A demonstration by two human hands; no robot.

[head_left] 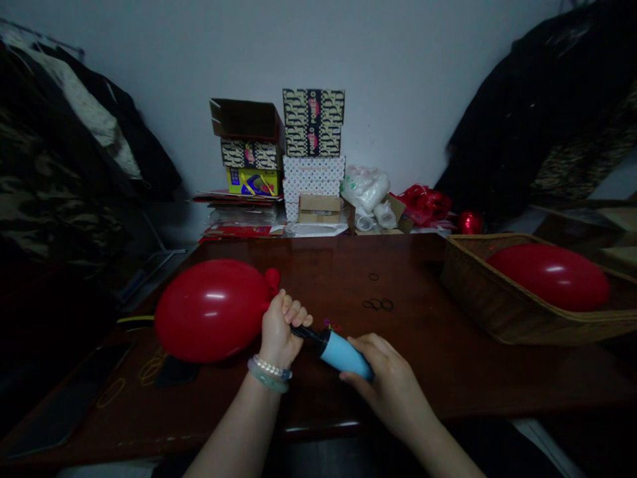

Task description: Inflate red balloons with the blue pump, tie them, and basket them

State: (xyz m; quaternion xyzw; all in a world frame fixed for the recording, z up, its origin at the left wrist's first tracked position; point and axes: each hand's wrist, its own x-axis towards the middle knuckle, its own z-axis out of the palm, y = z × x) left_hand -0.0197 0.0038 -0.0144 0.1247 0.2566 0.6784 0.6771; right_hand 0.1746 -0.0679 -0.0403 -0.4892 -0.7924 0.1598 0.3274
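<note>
A large inflated red balloon (212, 311) lies over the left part of the dark brown table, its neck toward the middle. My left hand (283, 328) is closed around the balloon's neck and the black nozzle end of a hand pump. The pump (345, 355) has a light blue barrel and slants down to the right. My right hand (388, 385) wraps round the barrel's lower end. A small red balloon (272, 277) shows just above my left hand; whether it is part of the big one I cannot tell.
A wicker basket (497, 299) at the right holds another red balloon (552, 275). Black rings (378, 305) lie mid-table. Yellowish bands (149, 372), a dark flat object (176, 372) and a large dark panel (74, 398) lie left. Stacked boxes (313, 172) stand behind the table.
</note>
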